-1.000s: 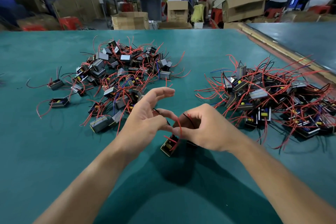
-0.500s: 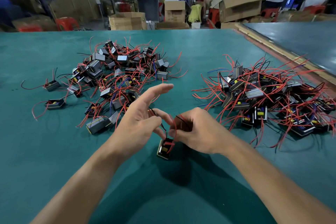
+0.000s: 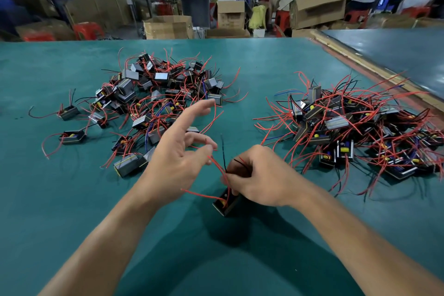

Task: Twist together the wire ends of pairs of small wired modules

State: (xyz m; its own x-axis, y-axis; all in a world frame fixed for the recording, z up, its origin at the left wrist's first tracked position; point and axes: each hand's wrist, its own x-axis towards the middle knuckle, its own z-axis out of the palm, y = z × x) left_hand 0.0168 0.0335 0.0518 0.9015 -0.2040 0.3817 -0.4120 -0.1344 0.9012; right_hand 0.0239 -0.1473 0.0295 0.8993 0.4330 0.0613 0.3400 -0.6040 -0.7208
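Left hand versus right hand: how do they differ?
Pose: the left hand has its forefinger stretched out; the right hand has all fingers curled. Grip: the left hand pinches one red wire with thumb and fingertip; the right hand clasps the wires at the module. Both hold wires of one bundle.

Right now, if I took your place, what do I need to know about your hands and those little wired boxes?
Left grip: fingers spread, thumb tip beside a red wire; I cannot tell if it pinches.
Right grip: curled round the wires of one module, which sits just below it.
Other modules: left pile and right pile on the green table.
Done: a finished twist is not visible.
Left: twist these wire ends, then pair up the rest.
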